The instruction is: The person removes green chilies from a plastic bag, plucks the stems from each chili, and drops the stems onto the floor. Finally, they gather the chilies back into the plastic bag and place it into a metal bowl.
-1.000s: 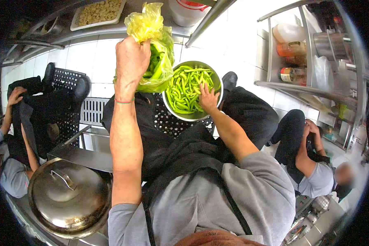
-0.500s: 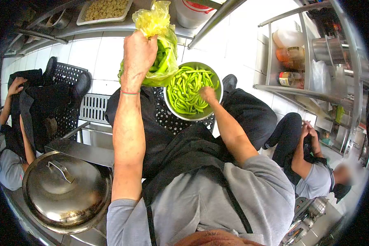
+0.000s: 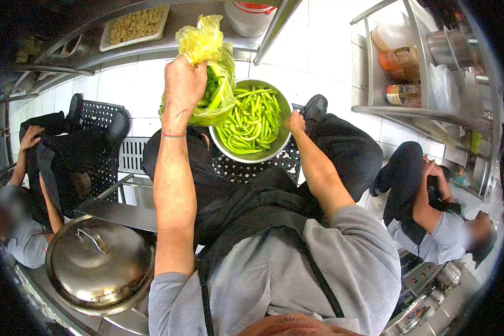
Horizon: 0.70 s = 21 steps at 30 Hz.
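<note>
My left hand (image 3: 183,87) is closed around the gathered neck of a translucent yellow plastic bag (image 3: 225,75). Green chili peppers show through the bag's side, and its lower part hangs beside the left rim of a round metal bowl (image 3: 284,106). In the bowl lie many long green chili peppers (image 3: 249,120), with bare metal showing along the right side. My right hand (image 3: 294,121) grips the bowl's right rim, its fingertips partly hidden. The bowl sits low between my knees, above a black perforated mat or crate.
A large lidded pot (image 3: 101,263) stands at lower left. Seated people (image 3: 31,224) are on the left and right (image 3: 431,224). A metal shelf (image 3: 386,112) with bottles is at right. At the top, a white tray (image 3: 134,28) and a bucket (image 3: 246,19) rest on a steel shelf.
My right hand has moved from over the peppers to the bowl's right rim. The bowl has shifted left, closer under the bag. My left hand still holds the bag.
</note>
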Motion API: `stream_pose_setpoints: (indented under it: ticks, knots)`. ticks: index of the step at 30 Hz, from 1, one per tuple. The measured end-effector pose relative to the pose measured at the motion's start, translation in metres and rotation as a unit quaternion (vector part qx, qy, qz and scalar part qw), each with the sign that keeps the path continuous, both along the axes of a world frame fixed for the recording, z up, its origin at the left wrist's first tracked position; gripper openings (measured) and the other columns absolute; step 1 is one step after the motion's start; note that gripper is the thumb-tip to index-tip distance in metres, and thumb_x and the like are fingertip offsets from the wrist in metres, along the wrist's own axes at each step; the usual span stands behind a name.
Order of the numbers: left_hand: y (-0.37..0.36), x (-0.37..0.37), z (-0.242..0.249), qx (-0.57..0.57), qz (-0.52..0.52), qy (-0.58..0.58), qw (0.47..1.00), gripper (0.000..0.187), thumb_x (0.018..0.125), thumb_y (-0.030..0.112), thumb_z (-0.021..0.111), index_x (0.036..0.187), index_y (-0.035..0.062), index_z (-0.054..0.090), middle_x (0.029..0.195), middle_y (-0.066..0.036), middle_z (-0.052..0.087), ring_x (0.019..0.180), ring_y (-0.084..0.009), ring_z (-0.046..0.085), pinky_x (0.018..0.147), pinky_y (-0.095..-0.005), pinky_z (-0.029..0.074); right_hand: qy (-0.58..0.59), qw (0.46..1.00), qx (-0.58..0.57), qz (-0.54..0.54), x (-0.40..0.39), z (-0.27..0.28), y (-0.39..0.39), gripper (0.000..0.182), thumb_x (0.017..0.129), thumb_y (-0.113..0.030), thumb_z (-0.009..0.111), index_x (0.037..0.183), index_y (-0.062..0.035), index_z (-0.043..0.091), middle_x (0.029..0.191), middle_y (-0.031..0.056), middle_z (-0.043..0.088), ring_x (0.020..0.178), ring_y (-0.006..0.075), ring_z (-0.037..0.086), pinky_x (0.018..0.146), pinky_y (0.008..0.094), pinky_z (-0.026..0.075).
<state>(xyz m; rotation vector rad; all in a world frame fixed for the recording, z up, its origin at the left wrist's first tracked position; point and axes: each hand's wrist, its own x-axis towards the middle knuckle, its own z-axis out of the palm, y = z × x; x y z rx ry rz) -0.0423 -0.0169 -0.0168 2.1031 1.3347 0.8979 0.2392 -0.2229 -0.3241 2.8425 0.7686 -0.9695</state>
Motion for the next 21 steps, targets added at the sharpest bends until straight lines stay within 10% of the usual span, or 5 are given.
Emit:
stream_pose_setpoints:
  ticks: [10, 21]
  knots:
    - [-0.031, 0.016, -0.042, -0.082, -0.051, 0.061, 0.993, 0.02, 0.085, 0.018, 0.061, 0.099, 0.005, 0.069, 0.086, -0.022, 0.067, 0.085, -0.0408, 0.065, 0.072, -0.046, 0.052, 0.01, 0.998, 0.064, -0.018, 0.003, 0.0, 0.019, 0.036, 0.089, -0.03, 0.057, 0.115, -0.0054, 0.06, 0.119, 0.0205, 0.063, 0.111, 0.0408, 0.061, 0.091, 0.0518, 0.049]
    - [-0.08, 0.049, -0.094, -0.11, 0.065, 0.066, 0.99, 0.02, 0.081, 0.017, 0.066, 0.091, 0.0002, 0.07, 0.086, -0.025, 0.067, 0.085, -0.0431, 0.065, 0.076, -0.0468, 0.053, -0.068, 0.897, 0.36, 0.246, 0.075, 0.265, 0.078, 0.041, 0.09, -0.03, 0.061, 0.124, -0.006, 0.062, 0.117, 0.0226, 0.064, 0.107, 0.0348, 0.063, 0.094, 0.0426, 0.049]
